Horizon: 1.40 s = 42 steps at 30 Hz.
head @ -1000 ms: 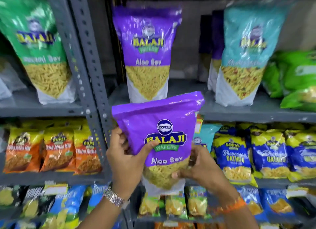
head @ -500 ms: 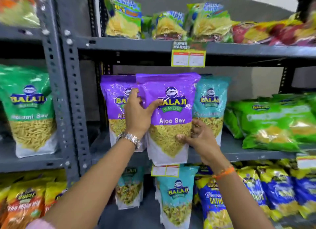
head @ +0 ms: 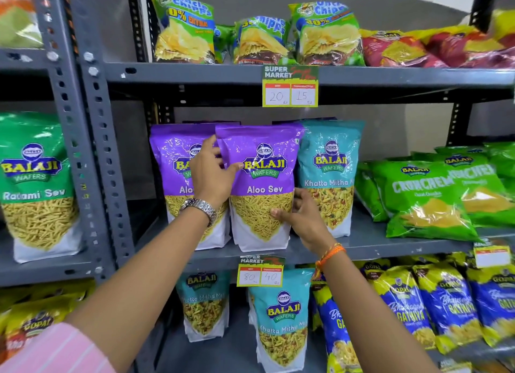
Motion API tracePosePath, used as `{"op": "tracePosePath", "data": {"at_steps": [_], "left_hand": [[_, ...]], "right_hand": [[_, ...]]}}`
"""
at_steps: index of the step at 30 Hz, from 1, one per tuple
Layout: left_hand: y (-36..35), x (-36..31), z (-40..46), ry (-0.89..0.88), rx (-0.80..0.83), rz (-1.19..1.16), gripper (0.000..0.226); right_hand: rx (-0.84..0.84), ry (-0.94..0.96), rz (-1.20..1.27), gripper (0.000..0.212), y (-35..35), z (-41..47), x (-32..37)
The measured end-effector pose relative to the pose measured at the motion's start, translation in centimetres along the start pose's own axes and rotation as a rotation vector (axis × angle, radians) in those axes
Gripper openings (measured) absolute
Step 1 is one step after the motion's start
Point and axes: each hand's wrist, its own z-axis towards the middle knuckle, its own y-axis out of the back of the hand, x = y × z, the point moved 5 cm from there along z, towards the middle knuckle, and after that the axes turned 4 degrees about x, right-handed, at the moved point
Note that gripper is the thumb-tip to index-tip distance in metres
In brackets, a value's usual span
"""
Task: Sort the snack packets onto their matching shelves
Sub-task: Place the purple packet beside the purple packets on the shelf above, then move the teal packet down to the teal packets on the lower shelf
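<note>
A purple Aloo Sev packet [head: 262, 188] stands upright on the grey middle shelf [head: 390, 244]. It sits between a second purple Aloo Sev packet [head: 174, 155] on its left and a teal Khatta Mitha packet [head: 330, 177] on its right. My left hand [head: 213, 174] grips the packet's upper left edge, thumb across the front. My right hand [head: 302, 216] holds its lower right edge, fingers curled behind it. The packet's base touches the shelf.
Green Crunchem packets [head: 429, 197] lie at the right of the same shelf. Uncle Chipps bags [head: 184, 29] fill the shelf above. Teal Khatta Mitha packets [head: 281, 319] and blue Gathiya packets [head: 404, 305] stand below. A perforated grey upright [head: 97, 149] separates the left bay, which holds a green Ratlami Sev packet [head: 36, 183].
Both hands lifted the purple packet from below the middle shelf up onto it and set it down beside the other purple packet. The view tilted upward.
</note>
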Motion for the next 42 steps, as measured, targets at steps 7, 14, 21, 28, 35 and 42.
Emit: {"op": "tracePosePath", "data": {"at_steps": [7,14,21,28,35,42], "left_hand": [[0.8,-0.4,-2.9,-0.09,-0.12,0.086,0.08],[-4.5,-2.3,-11.2,-0.095,-0.03,-0.065,0.044],[-16.1,0.0,-13.8,0.101,0.45,0.08,0.088],[-21.2,0.6,-12.7,0.23,0.425,0.009,0.118],[-22.5,1.4,-11.9,0.34,0.228,-0.046,0.081],[-23.6,0.8,-12.5,0.291,0.295,-0.076,0.095]], "right_hand": [[-0.035,0.016,-0.233,0.08,1.1,-1.8,0.7],[-0.346,0.133,-0.128,0.032,10.5,-3.6,3.4],[-0.321,0.124,0.007,0.061,16.2,2.1,3.8],[-0.01,0.026,0.056,0.066,16.4,8.0,3.4],[0.096,0.075,0.136,0.04,16.8,8.1,3.2],[0.025,0.121,0.13,0.033,19.6,5.9,4.1]]}}
